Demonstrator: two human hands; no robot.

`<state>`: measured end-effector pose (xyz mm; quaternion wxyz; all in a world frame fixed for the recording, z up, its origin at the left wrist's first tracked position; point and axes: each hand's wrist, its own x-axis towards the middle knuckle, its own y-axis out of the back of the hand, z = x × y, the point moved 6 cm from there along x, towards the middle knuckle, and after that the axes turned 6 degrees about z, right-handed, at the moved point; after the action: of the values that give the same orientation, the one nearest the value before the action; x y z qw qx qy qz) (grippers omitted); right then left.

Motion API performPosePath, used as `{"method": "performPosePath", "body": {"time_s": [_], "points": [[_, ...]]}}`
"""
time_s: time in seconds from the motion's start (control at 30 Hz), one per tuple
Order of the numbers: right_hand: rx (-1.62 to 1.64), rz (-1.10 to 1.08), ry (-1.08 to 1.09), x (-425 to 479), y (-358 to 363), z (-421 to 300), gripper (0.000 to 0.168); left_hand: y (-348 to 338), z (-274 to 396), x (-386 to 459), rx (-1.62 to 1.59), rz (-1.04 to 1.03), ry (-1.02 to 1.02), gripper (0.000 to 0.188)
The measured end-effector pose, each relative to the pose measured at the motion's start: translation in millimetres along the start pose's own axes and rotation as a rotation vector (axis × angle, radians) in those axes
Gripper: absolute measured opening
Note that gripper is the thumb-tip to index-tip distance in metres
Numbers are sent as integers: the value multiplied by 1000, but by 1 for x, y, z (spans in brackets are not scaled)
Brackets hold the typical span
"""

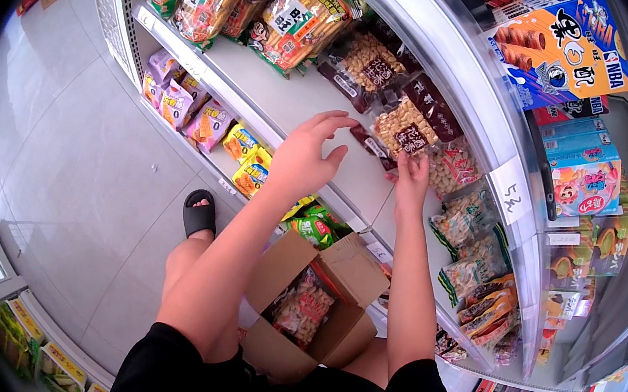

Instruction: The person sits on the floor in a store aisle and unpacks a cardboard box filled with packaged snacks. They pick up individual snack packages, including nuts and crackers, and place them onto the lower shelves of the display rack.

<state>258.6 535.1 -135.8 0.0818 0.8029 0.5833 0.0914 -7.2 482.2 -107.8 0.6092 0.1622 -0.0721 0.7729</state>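
My right hand (412, 172) holds the near edge of a clear and dark-brown bag of peanuts (405, 126) on the store shelf (278, 99). Over the shelf, left of that bag, my left hand (316, 150) is empty, its fingers apart and curved. A similar peanut bag (370, 66) lies just behind. Beside my right hand is a bag of peanuts in shells with red print (455, 167). An open cardboard box (340, 269) rests at my lap, with a red-printed bag of peanuts in shells (304, 305) inside.
Large packs of stick-shaped snacks (305, 21) stand farther left on this shelf. Green-edged peanut bags (471, 220) lie to the right. Small purple snack bags (176, 105) and yellow ones (253, 171) fill the lower shelf. Boxed snacks (563, 50) stand above, behind a curved shelf edge (497, 118).
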Motion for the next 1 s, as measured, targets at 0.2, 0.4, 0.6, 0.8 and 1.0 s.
{"method": "performPosePath", "body": {"time_s": [0.2, 0.4, 0.6, 0.8, 1.0], "points": [[171, 184, -114, 43, 8, 34, 45, -25, -7, -5, 50, -139, 85, 28], [158, 230, -197, 64, 0, 37, 67, -29, -12, -5, 151, -185, 114, 24], [181, 224, -47, 51, -6, 43, 70, -24, -14, -7, 127, -185, 136, 23], [97, 163, -73, 23, 18, 44, 73, -23, -14, -9, 78, -204, 151, 22], [-288, 56, 244, -79, 43, -3, 44, -17, -1, -21, -20, -258, 141, 18]]}}
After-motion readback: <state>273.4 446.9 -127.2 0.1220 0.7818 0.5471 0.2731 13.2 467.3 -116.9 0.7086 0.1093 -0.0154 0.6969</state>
